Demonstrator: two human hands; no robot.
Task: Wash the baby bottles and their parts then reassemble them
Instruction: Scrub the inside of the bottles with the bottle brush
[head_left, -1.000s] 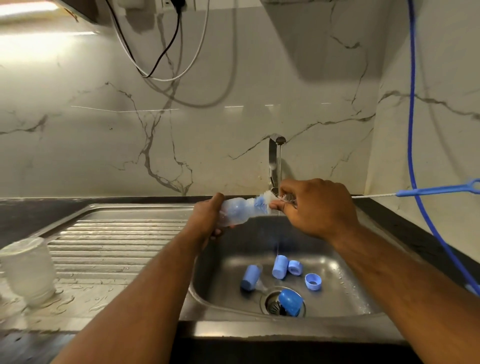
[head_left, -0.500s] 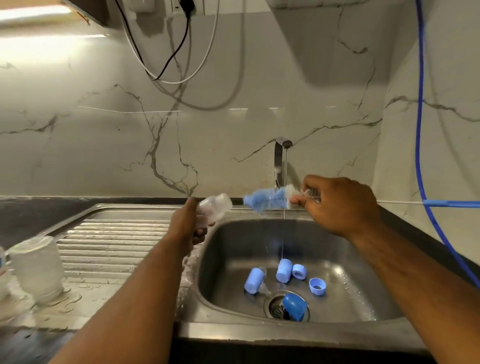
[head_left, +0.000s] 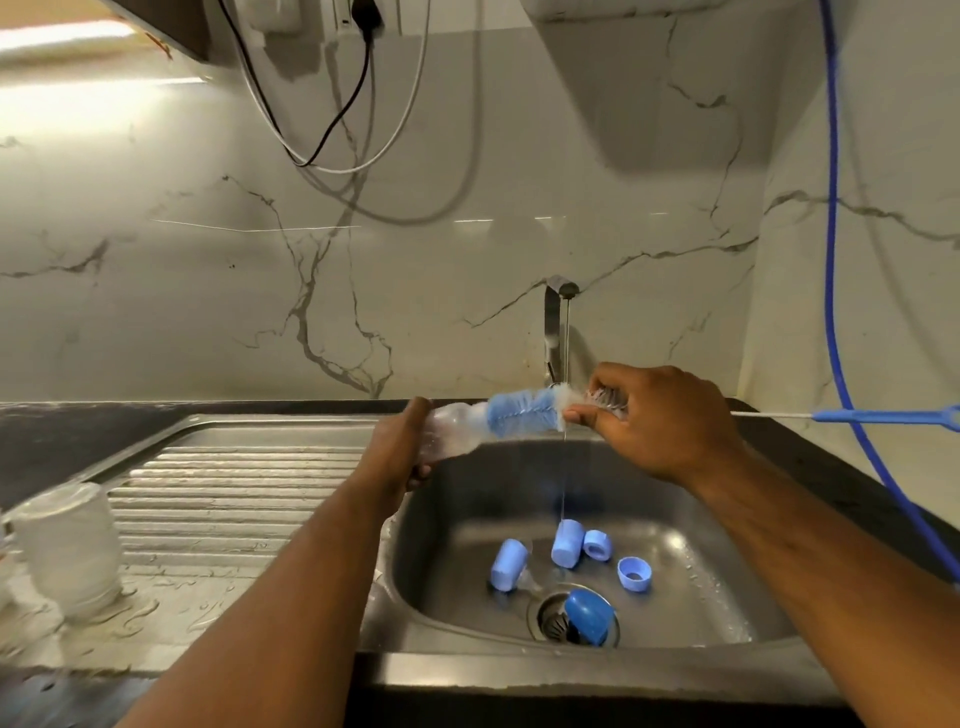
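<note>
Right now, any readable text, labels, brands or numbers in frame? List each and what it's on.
None can be read.
The clear bottle in the left hand is motion-blurred, so any markings cannot be made out.
The bottle brush, the blue parts in the sink and the frosted cup show no print.
The wall socket is too blurred to tell.

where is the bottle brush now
Head view, centre, over the sink: the right hand grips the bottle brush, its bristles at the bottle held by the left hand.
</note>
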